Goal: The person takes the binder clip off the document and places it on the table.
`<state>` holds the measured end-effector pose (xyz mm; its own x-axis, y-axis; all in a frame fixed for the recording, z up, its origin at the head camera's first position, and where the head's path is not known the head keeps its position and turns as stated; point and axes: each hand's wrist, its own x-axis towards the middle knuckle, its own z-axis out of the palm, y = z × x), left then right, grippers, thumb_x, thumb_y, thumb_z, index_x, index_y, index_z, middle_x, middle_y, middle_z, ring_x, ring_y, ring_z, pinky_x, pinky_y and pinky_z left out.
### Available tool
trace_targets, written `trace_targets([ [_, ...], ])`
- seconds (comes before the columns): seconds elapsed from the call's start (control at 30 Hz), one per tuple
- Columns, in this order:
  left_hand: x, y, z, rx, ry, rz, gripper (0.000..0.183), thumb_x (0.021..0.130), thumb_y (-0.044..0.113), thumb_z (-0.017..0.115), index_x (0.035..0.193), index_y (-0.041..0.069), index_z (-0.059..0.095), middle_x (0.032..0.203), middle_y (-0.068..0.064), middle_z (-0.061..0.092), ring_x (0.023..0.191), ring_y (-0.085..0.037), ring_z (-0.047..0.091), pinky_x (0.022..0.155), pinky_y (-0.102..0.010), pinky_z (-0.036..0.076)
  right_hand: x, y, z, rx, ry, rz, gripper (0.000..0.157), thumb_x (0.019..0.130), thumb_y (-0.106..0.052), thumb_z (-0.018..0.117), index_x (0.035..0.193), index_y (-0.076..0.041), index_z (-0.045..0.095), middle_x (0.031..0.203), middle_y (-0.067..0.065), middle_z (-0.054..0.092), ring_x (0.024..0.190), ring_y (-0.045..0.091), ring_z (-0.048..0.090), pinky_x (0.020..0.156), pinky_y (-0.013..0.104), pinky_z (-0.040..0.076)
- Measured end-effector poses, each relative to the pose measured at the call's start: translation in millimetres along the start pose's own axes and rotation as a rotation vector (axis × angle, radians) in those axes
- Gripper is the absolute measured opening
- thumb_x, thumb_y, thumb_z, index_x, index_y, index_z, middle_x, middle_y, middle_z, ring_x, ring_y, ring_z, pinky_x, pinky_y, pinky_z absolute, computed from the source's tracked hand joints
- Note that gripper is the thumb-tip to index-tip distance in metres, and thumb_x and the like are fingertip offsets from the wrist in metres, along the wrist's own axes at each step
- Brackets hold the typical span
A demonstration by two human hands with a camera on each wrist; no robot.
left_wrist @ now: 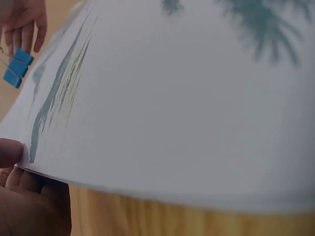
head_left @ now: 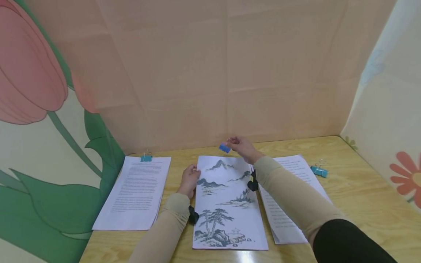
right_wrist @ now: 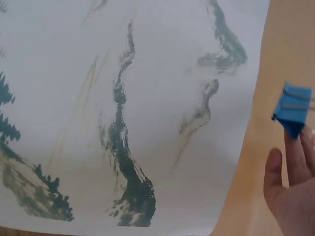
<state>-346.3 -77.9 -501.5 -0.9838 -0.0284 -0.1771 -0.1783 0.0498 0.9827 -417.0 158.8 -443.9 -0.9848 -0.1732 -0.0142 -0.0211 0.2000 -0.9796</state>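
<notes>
White paper printed with an ink landscape [head_left: 227,215] lies on the wood-grain table [head_left: 368,204], between two stacks of text-printed pages, left [head_left: 135,193] and right [head_left: 279,212]. The left hand [head_left: 189,179] pinches its left edge, thumb above, fingers beneath. Just past its far edge, the right hand [head_left: 242,148] has its fingers closed on a blue binder clip [head_left: 225,148], which is apart from the paper. This looks like positioning for clipping; the next move would likely call for lining up clip and edge. Beyond hangs a creased tan backdrop [head_left: 184,73], flanked by flower-painted walls [head_left: 29,65].
</notes>
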Motion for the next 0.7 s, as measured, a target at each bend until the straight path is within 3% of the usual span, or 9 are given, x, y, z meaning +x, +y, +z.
trace_targets([
  [0.1,-0.9,0.7,-0.6,0.025,0.002,0.004,0.021,0.104,0.005,0.051,0.121,0.001,0.063,0.099,-0.011,0.069,0.085,-0.018,0.063,0.074,-0.029,0.049,2,1,1.1,0.038,0.087,0.023,0.056,0.104,-0.015,0.063,0.147,0.014,0.041,0.147,0.031,0.049,0.138,0.04,0.046,0.116,0.052,0.036],
  [0.23,-1.5,0.4,-0.7,0.069,0.019,0.012,0.024,0.102,0.005,0.052,0.122,-0.001,0.064,0.097,-0.012,0.068,0.08,-0.018,0.06,0.071,-0.029,0.048,3,4,3.5,0.059,0.144,0.056,0.058,0.103,-0.014,0.064,0.148,0.014,0.039,0.148,0.029,0.048,0.137,0.04,0.047,0.114,0.05,0.039],
  [0.53,1.4,-2.2,3.8,0.08,0.061,-0.019,0.028,0.099,0.001,0.05,0.124,-0.002,0.063,0.108,-0.016,0.066,0.089,-0.023,0.059,0.079,-0.034,0.048,1,13,2.9,0.023,0.179,0.089,0.06,0.101,-0.012,0.066,0.15,0.009,0.038,0.142,0.024,0.049,0.133,0.036,0.047,0.112,0.046,0.04],
  [0.7,2.3,-3.4,8.3,0.082,0.085,-0.031,0.029,0.097,-0.001,0.049,0.122,-0.003,0.063,0.104,-0.017,0.066,0.087,-0.025,0.061,0.076,-0.035,0.049,2,17,2.5,0.023,0.185,0.082,0.06,0.101,-0.011,0.066,0.149,0.01,0.037,0.146,0.026,0.047,0.137,0.038,0.045,0.115,0.045,0.038],
])
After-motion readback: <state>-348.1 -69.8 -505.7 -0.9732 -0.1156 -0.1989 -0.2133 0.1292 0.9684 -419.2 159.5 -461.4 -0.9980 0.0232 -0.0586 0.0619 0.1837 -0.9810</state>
